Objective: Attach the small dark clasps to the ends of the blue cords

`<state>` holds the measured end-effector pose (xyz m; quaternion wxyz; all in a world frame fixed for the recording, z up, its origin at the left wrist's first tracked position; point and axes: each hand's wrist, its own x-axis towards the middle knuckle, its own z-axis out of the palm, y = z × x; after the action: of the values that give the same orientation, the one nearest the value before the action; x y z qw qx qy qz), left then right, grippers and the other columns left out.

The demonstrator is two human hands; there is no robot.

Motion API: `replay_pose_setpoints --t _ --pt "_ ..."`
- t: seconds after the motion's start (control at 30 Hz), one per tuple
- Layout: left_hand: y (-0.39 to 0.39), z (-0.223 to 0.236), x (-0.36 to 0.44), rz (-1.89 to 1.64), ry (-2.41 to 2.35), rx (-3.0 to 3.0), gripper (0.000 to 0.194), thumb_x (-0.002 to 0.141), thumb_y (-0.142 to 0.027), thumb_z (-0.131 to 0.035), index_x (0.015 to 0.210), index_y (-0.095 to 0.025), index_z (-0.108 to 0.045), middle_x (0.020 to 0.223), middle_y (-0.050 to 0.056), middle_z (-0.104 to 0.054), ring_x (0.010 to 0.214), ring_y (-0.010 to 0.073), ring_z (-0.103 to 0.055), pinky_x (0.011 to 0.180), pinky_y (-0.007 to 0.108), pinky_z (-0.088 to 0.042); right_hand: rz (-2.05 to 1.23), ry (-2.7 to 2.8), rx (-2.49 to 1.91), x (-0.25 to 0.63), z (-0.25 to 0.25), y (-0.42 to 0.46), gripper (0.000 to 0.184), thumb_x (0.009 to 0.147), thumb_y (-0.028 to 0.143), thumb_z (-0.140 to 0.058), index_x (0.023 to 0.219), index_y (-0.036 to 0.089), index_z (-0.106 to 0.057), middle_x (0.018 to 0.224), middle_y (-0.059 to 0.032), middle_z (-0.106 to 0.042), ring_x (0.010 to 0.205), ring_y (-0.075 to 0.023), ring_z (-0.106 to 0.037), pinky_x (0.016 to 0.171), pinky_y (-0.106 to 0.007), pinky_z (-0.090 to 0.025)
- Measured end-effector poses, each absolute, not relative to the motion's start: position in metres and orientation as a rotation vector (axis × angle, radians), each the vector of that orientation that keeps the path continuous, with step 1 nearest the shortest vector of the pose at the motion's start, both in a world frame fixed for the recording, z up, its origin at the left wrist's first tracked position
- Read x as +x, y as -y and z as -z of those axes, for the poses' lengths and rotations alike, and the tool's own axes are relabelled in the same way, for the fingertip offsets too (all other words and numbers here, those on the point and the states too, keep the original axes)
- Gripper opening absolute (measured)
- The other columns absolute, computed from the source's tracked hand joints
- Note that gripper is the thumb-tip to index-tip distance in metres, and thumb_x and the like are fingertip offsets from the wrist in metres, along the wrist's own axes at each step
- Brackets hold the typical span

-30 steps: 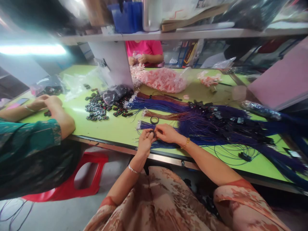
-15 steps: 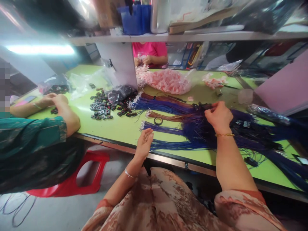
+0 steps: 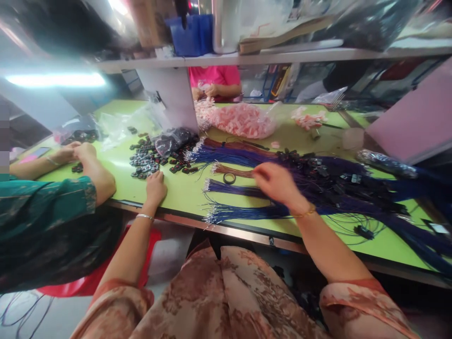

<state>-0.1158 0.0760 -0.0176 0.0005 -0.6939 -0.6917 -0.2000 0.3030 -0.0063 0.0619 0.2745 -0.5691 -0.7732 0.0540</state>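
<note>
At far left, a co-worker's two hands [image 3: 82, 153] meet above a green table [image 3: 183, 197]. Right of them lies a loose pile of small black connectors [image 3: 144, 162]; the person's left hand [image 3: 156, 189] touches its near edge, fingers curled, their grip unclear. Next, a dark tape roll [image 3: 229, 182] sits between brown wires [image 3: 231, 170] and purple wires [image 3: 240, 189]. Farther right, the right hand [image 3: 273, 181], blurred, is over the wires, fingers bent; whether they hold anything cannot be told.
</note>
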Motion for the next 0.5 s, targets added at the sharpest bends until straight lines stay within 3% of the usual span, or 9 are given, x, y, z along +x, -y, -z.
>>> replay_pose_setpoints --t 0.1,0.27,0.5 --pt "-0.065 0.019 -0.111 0.570 2.169 -2.149 0.041 0.074 -0.010 -0.041 0.108 -0.012 -0.064 0.124 0.016 -0.061 0.113 0.0297 -0.051 0.100 0.044 -0.031 -0.501 2.420 -1.260 0.258 -0.036 0.009 0.017 0.085 0.026 -0.051 0.084 0.019 -0.066 0.081 -0.0060 -0.067 0.073 -0.0171 -0.058 0.066 -0.026 -0.039" --pt "-0.051 0.013 -0.105 0.619 2.327 -2.050 0.028 0.080 -0.028 -0.046 0.092 -0.016 -0.069 0.102 0.015 -0.067 0.099 0.0303 -0.055 0.090 0.043 -0.038 -0.583 2.557 -1.325 0.228 -0.005 0.009 0.009 0.082 0.023 -0.057 0.077 0.019 -0.063 0.079 -0.0048 -0.068 0.070 -0.0160 -0.057 0.060 -0.025 -0.031" --pt "-0.036 0.013 -0.096 1.026 2.466 -2.010 0.034 0.072 -0.024 -0.057 0.105 -0.017 -0.064 0.092 0.009 -0.065 0.088 0.0229 -0.059 0.083 0.038 -0.045 -0.492 2.460 -1.371 0.234 -0.014 0.013 0.013 0.085 0.018 -0.047 0.080 0.017 -0.058 0.078 -0.0063 -0.065 0.064 -0.0143 -0.052 0.057 -0.025 -0.027"
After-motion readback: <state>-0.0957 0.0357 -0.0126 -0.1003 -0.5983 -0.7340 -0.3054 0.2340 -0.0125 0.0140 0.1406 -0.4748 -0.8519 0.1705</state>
